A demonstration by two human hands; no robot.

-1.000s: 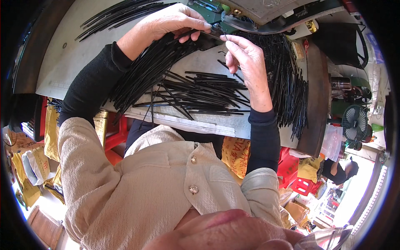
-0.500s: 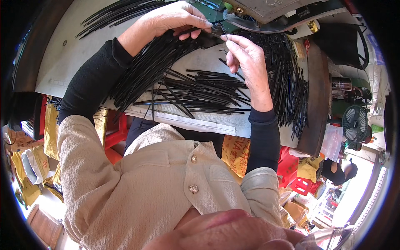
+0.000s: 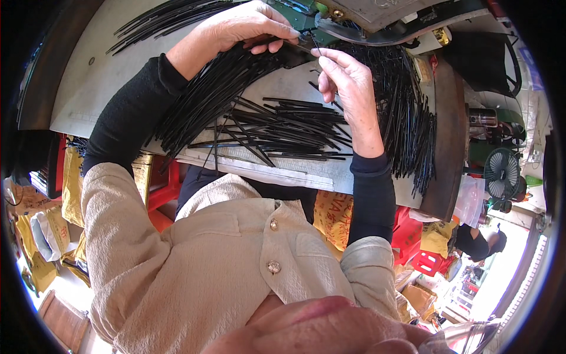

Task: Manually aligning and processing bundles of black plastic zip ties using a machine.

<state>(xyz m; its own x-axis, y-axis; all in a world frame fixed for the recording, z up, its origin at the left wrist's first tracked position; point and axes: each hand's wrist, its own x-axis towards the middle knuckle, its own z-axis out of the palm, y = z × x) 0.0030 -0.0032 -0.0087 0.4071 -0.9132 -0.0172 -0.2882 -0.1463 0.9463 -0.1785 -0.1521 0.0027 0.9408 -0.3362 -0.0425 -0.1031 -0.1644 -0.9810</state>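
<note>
At the far side of the table, my left hand [image 3: 254, 28] is closed, thumb and fingers pinching a thin black strip beside the machine [image 3: 389, 10]. My right hand [image 3: 349, 79] is closed a little to the right of it, thumb and forefinger pinched on a thin dark piece [image 3: 316, 42]. Whether both hands hold the same piece is too small to tell. Under my left wrist lies a dense bundle of long black strips [image 3: 203, 97]. A looser heap of shorter black strips [image 3: 289, 127] is spread between my forearms.
Another pile of black strips [image 3: 413, 118] lies right of my right forearm, against the table's dark edge [image 3: 445, 141]. More strips [image 3: 168, 23] rest at the far left of the pale tabletop [image 3: 76, 97]. A fan [image 3: 503, 173] stands to the right. Another person [image 3: 479, 243] is farther off.
My right hand has shifted very slightly left, its fingers still pinched. My left hand has hardly moved. The piles lie as before.
</note>
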